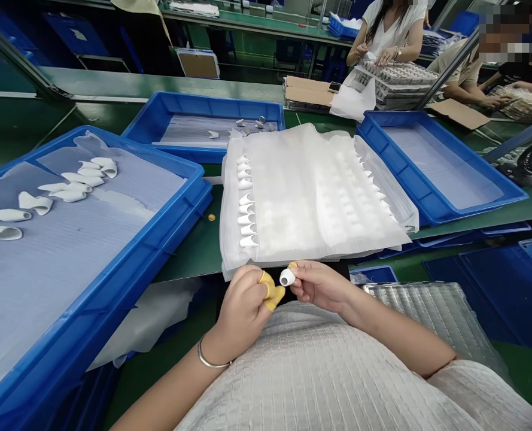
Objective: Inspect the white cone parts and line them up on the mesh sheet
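In the head view, my right hand pinches a small white hollow part, its round opening facing me. Close to its left is my left hand, with yellow covers on the fingertips; the fingers are pressed together, and what they hold, if anything, is too small to make out. Both hands are in front of my body, at the near edge of a white sheet-covered stack. A column of white parts lies along the stack's left side, and more pointed tips show along its right side.
A large blue tray on the left holds several white parts. Behind the stack is another blue tray with small pieces; a third stands right. People work across the table, near stacked trays. Clear plastic trays lie lower right.
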`<state>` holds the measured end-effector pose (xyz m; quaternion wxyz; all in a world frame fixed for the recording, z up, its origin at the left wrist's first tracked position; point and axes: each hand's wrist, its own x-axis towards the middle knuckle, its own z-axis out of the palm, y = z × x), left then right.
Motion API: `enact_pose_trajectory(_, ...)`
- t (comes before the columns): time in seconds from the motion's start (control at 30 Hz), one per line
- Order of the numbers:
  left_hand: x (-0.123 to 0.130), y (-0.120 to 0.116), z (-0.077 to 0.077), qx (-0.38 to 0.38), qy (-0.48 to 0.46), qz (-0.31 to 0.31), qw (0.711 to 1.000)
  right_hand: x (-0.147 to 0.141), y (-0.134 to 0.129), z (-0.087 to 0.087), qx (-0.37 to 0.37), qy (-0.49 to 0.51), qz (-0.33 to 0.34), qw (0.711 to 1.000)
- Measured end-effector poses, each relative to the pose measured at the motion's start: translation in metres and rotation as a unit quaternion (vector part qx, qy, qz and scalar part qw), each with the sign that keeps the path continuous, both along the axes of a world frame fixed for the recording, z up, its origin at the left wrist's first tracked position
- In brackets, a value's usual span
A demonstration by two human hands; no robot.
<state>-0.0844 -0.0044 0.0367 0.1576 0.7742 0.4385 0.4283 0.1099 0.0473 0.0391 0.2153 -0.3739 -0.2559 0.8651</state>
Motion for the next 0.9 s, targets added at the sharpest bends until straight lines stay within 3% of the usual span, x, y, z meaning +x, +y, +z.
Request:
enact_pose_trajectory(0.17,-0.004,-0.004,0.003,-0.006,-0.084,0.040,0.996,0.005,-0.001,-0.003,0.000,-0.007,-0.010,1.000)
enact_pose_trajectory(0.27,-0.013,0.001,0.008,-0.005,-0.102,0.078,0.992,0.010,-0.006,0.005,0.052,-0.031,0.050,0.997)
enact_pose_trajectory(0.4,-0.031,0.014,0.020,-0.049,0.046,0.119,0.991,0.018,0.002,0.047,0.165,-0.029,0.167,0.972)
enact_pose_trajectory(0.5,-0.042,0.023,0.025,-0.087,0.181,0.109,0.974,0.013,0.039,0.087,0.290,-0.076,0.150,0.942)
enact_pose_trajectory(0.57,-0.044,0.026,0.023,-0.072,0.227,0.106,0.965,-0.001,0.081,0.104,0.394,-0.150,0.092,0.902)
enact_pose_trajectory(0.67,-0.046,0.026,0.017,-0.048,0.253,0.108,0.960,-0.034,0.156,0.106,0.513,-0.285,0.010,0.809)
enact_pose_trajectory(0.7,-0.046,0.025,0.014,-0.046,0.257,0.107,0.959,-0.046,0.180,0.102,0.537,-0.337,0.018,0.773)
enact_pose_trajectory(0.77,-0.047,0.023,0.011,-0.045,0.257,0.105,0.960,-0.073,0.223,0.091,0.580,-0.462,0.056,0.669)
enact_pose_trajectory(0.83,-0.049,0.021,0.008,-0.045,0.250,0.104,0.962,-0.097,0.255,0.080,0.594,-0.505,0.077,0.622)
enact_pose_trajectory(0.9,-0.052,0.020,0.006,-0.044,0.241,0.100,0.964,-0.118,0.276,0.072,0.600,-0.526,0.091,0.596)
